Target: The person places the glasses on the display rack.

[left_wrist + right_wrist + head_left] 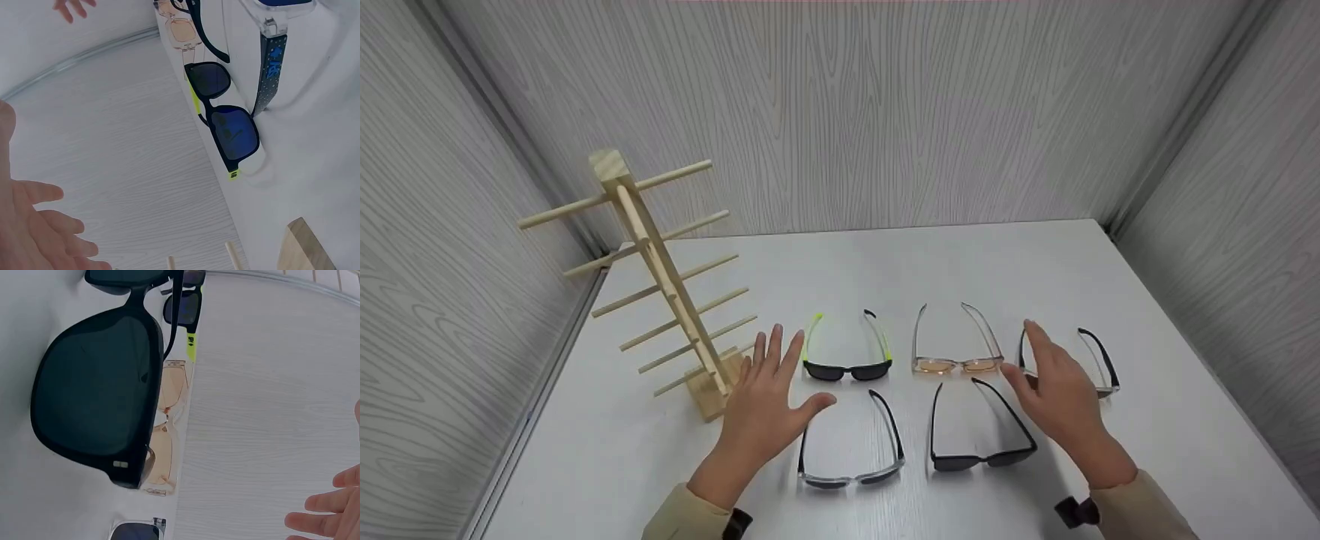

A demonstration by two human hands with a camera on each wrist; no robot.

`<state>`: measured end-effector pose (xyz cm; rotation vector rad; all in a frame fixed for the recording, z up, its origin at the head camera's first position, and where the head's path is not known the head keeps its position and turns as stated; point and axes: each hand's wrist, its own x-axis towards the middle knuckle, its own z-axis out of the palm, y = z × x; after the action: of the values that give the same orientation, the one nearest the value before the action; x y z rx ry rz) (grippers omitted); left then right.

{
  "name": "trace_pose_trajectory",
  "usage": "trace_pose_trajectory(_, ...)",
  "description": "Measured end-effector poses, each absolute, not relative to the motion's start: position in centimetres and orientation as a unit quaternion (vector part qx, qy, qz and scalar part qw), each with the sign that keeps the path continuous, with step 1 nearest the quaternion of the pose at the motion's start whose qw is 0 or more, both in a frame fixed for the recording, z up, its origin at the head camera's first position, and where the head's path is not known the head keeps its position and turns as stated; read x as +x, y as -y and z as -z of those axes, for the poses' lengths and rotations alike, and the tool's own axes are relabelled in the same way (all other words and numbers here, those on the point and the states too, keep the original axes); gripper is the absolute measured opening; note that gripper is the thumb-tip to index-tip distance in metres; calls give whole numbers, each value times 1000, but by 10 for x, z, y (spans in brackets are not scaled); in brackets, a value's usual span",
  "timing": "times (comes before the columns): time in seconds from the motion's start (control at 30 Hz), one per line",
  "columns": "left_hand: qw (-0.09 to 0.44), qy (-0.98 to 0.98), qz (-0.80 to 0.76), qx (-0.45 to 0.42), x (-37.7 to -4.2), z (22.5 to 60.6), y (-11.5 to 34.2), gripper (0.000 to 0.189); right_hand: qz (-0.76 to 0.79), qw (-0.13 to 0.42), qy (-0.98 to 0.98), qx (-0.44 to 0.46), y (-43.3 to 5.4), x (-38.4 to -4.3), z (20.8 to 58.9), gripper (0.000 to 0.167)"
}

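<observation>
Both hands hover open, fingers spread, over a white table (1147,315) with several pairs of sunglasses on it. My left hand (771,394) is between the base of a wooden rack (660,285) and a black pair with neon-yellow arms (847,367). My right hand (1048,384) partly covers a clear-framed pair with black arms (1101,369). A pair with orange lenses (956,364), an all-black pair (979,454) and a grey clear-framed pair (851,474) lie between the hands. The left wrist view shows the left hand's fingers (42,236) and the neon pair (225,121). The all-black pair (95,394) fills the right wrist view.
The wooden rack has several bare dowels sticking out on both sides. Grey wood-grain walls (840,112) enclose the table at the back, left and right. Bare tabletop lies behind the sunglasses and to the far right.
</observation>
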<state>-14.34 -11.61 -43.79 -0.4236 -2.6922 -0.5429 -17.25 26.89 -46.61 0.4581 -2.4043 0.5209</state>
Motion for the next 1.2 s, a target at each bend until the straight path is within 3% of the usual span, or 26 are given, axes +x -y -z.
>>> trace_pose_trajectory(0.43, 191, 923, 301, -144, -131, 451, 120, 68, -262, 262, 913, 170, -229, -153, 472, 50)
trace_pose_trajectory(0.87, 117, 918, 371, -77, -118, 464, 126, 64, -315, 184, 916, 166, -193, -133, 483, 40)
trace_pose_trajectory(1.2, 54, 904, 422, -47, -114, 481, 133, 56, -374, 136, 893, 212, -169, -125, 488, 29)
